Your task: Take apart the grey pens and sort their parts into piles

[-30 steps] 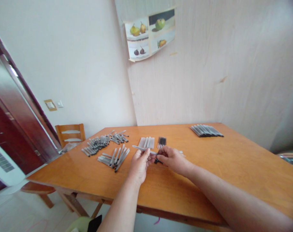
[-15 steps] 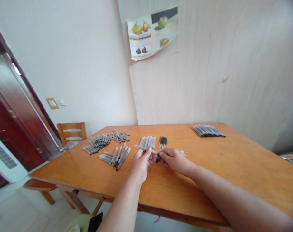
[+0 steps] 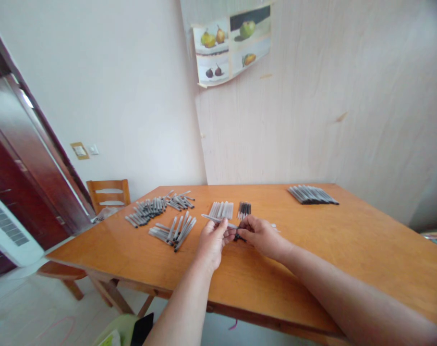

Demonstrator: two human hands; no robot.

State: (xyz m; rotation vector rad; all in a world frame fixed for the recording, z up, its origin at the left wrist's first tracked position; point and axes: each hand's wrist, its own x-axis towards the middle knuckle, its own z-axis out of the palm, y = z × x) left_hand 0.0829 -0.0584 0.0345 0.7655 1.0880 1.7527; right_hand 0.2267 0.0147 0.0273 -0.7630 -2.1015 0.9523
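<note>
A slim clear pen barrel [image 3: 209, 218] lies across the fingers of my left hand [image 3: 213, 240], gripped between thumb and fingers and pointing up to the left. My right hand [image 3: 260, 235] is closed in a pinch at the barrel's right end; what its fingertips hold there is hidden. Below the fingertips, small black pieces [image 3: 237, 238] lie on the table. Just beyond my hands are a row of clear barrels [image 3: 221, 210] and a row of dark ink refills [image 3: 244, 209]. Some small whitish pieces [image 3: 274, 227] show behind my right hand.
Pens with black ends lie in a large heap [image 3: 148, 210], a smaller heap [image 3: 181, 201] and a nearer pile [image 3: 174, 232] at left on the wooden table [image 3: 330, 259]. A neat row of pens [image 3: 312, 195] lies at the back right. A chair [image 3: 108, 193] stands beyond the left edge.
My right hand's fingers have shifted slightly and curled more at the barrel's end. My left hand keeps its hold. The whole view has moved a little.
</note>
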